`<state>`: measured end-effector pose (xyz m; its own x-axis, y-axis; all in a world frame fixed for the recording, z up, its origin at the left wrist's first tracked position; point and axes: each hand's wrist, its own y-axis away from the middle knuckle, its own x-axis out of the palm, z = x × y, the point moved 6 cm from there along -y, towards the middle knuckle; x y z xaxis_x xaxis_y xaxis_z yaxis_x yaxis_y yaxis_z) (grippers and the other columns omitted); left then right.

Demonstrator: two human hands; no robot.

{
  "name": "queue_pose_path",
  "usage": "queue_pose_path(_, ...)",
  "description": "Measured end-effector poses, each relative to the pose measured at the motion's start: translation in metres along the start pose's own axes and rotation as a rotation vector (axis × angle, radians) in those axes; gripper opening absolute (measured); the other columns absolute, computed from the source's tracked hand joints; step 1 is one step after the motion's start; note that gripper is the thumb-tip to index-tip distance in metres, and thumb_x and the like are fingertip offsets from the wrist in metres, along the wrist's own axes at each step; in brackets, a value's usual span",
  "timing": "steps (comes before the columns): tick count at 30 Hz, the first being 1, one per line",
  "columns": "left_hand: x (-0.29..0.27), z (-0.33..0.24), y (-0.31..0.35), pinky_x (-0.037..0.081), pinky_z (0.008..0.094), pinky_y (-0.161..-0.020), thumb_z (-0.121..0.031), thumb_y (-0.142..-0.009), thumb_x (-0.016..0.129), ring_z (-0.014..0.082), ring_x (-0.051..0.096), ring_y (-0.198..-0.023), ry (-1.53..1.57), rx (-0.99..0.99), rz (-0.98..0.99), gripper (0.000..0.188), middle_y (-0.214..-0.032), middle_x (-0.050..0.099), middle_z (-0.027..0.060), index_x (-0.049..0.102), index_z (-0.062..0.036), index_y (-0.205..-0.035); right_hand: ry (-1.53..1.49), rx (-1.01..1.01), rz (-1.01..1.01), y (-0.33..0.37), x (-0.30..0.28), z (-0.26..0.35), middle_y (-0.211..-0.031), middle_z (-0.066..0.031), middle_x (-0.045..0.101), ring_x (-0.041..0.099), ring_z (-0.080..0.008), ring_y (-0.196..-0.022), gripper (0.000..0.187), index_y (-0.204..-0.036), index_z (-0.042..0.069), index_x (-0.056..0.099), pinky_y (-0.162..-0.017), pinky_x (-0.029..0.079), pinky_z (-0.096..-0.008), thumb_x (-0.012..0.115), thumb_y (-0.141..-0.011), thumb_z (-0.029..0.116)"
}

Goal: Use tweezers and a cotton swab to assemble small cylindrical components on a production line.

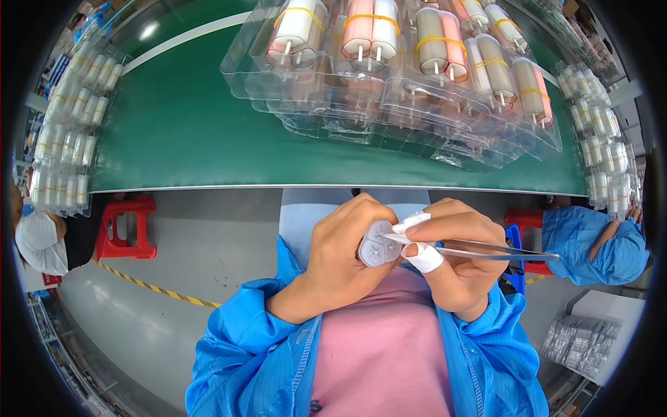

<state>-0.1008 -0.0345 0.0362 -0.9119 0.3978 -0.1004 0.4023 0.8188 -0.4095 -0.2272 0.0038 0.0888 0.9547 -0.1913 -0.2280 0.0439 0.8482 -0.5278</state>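
Note:
My left hand (pixel 340 243) is closed round a grey cylindrical part (pixel 380 251), whose rounded, lobed end face points up between thumb and fingers. My right hand (pixel 464 260) grips a pair of metal tweezers (pixel 504 254) that slants across the palm, its rear end sticking out to the right. White wrapping covers the thumb (pixel 425 257) and a fingertip of that hand. The white tips of the tweezers touch or nearly touch the part's end face. Both hands are in front of my body, just off the table's near edge. The lower part of the grey piece is hidden in my left fist.
Stacked clear plastic trays (pixel 389 118) stand on the green table (pixel 174 132), holding banded pairs of white, pink and grey cylinders. More filled trays rise at left (pixel 69 139) and right (pixel 601 149). Two people sit at either side, near a red stool (pixel 132 226) and a carton (pixel 611 306).

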Motion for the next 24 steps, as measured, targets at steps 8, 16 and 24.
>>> queue_pose_path(8,0.000,-0.004,0.000,0.043,0.0357,-0.053,-0.001,-0.064,0.077,0.0279,0.056,-0.064,-0.120,0.084,-0.004,0.031,-0.075,0.055,0.0101,0.057,-0.0031,-0.087,0.035,0.015,0.012,0.000,0.001,0.001,-0.077,-0.0127,0.068,0.065,-0.0200,-0.064,0.018,-0.086,0.000,0.069,-0.057,0.050,-0.0263,0.074,-0.068,-0.002)
queue_pose_path(16,-0.003,-0.009,-0.002,0.043,0.0343,-0.054,-0.003,-0.070,0.075,0.0276,0.054,-0.068,-0.172,0.178,-0.034,0.029,-0.077,0.055,0.0093,0.058,-0.0021,-0.094,-0.203,0.232,-0.154,0.008,0.000,-0.009,-0.087,-0.0134,0.068,0.067,-0.0185,-0.076,0.019,-0.093,-0.002,0.066,-0.067,0.053,-0.0267,0.070,-0.074,-0.005)
queue_pose_path(24,-0.007,-0.002,-0.004,0.050,0.0330,-0.076,-0.002,-0.073,0.076,0.0248,0.059,-0.100,-0.171,0.101,0.100,0.050,-0.103,0.059,0.0147,0.049,-0.0013,-0.115,-0.276,0.271,-0.154,0.012,-0.014,-0.023,-0.100,-0.0147,0.062,0.063,-0.0170,-0.084,0.023,-0.099,-0.004,0.066,-0.072,0.052,-0.0257,0.071,-0.076,-0.004)
